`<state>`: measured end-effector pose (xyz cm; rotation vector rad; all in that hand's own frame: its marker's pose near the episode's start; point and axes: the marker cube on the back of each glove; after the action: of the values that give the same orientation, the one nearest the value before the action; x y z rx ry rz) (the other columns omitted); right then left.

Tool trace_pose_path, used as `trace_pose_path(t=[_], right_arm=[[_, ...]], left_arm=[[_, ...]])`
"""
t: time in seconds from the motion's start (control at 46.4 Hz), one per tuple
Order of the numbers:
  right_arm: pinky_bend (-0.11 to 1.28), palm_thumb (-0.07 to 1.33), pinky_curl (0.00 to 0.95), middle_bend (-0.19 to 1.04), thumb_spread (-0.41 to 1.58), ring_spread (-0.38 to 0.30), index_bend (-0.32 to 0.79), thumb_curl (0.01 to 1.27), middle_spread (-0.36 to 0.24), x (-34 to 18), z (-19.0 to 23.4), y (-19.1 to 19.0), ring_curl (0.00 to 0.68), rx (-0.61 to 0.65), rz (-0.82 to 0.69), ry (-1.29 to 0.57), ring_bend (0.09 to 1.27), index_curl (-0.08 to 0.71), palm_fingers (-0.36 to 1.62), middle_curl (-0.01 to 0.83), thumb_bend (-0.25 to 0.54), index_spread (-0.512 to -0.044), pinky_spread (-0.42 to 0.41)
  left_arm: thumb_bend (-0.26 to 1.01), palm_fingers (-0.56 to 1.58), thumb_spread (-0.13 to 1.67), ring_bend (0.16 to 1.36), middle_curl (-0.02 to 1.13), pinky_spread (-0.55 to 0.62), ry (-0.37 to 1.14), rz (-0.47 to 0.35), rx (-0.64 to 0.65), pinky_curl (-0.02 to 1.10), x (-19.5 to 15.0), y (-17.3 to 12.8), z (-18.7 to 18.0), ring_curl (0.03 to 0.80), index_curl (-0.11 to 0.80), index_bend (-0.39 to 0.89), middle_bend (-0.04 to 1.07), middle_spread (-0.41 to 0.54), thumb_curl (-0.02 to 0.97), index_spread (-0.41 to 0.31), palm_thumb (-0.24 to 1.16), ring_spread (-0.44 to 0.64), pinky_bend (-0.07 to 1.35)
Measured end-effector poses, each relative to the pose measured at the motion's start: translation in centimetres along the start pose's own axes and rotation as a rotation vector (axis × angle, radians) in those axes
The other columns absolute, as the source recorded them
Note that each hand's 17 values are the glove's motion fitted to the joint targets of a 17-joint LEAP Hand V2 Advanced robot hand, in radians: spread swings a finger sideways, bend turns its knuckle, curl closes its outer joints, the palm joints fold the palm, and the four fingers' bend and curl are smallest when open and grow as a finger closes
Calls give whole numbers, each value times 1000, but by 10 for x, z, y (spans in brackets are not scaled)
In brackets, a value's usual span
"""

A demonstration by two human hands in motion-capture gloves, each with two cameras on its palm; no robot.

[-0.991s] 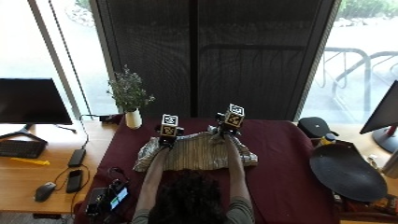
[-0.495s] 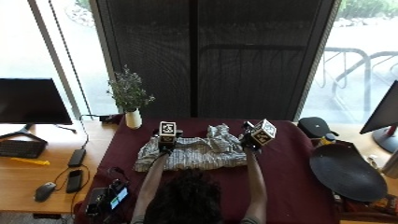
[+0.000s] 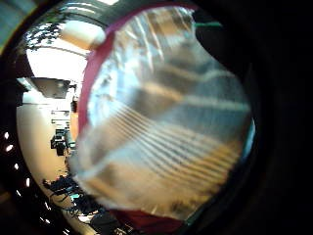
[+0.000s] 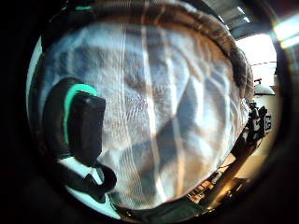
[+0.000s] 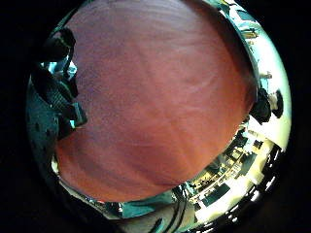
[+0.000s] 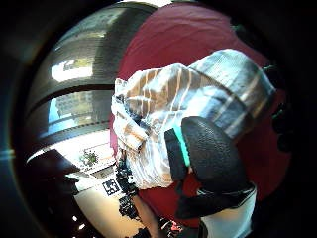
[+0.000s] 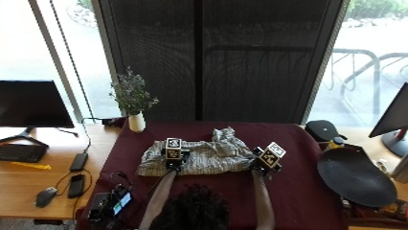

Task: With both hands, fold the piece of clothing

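Pressing left hand (image 7: 173, 160) flat, fingers straight, on shirt (image 7: 198, 155) at cloth (image 7: 300, 201) centre; right hand (image 7: 263, 165) pinches shirt edge at 3 o'clock. Best carry edge toward 9 o'clock, keeping hem aligned, left anchoring.

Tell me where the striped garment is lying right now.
In the outside view the striped garment lies on the maroon tablecloth, in front of the white vase, between the left hand and right hand.
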<state>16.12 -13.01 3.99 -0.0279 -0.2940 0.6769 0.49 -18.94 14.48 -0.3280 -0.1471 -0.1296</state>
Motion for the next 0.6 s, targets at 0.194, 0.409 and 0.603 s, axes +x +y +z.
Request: trace_pose_path(t=[0.194,0.409,0.603], right_arm=[[931,566,448,193,1281,-125,-62,335,3,-3,24,-14,493,-15,114,-75,912,32,799,387,11,-273,-154],[851,903,396,214,1265,-160,156,430,-36,-39,18,-15,447,-43,-104,-438,830,72,991,406,154,-263,-233],[734,1040,369,178,1061,-212,165,495,-109,-69,-30,5,423,12,-142,-554,700,175,1115,420,141,-249,-291]], left_arm=[[-28,349,1449,397,392,262,100,-5,-83,357,-2,10,13,346,403,161,156,-17,186,-131,233,176,369],[-7,346,1509,403,379,317,131,22,-85,363,0,7,11,333,412,175,171,18,167,-114,172,263,379],[1,341,1525,408,377,338,181,10,-111,367,-13,6,-28,333,420,176,176,28,167,-110,160,290,372]])
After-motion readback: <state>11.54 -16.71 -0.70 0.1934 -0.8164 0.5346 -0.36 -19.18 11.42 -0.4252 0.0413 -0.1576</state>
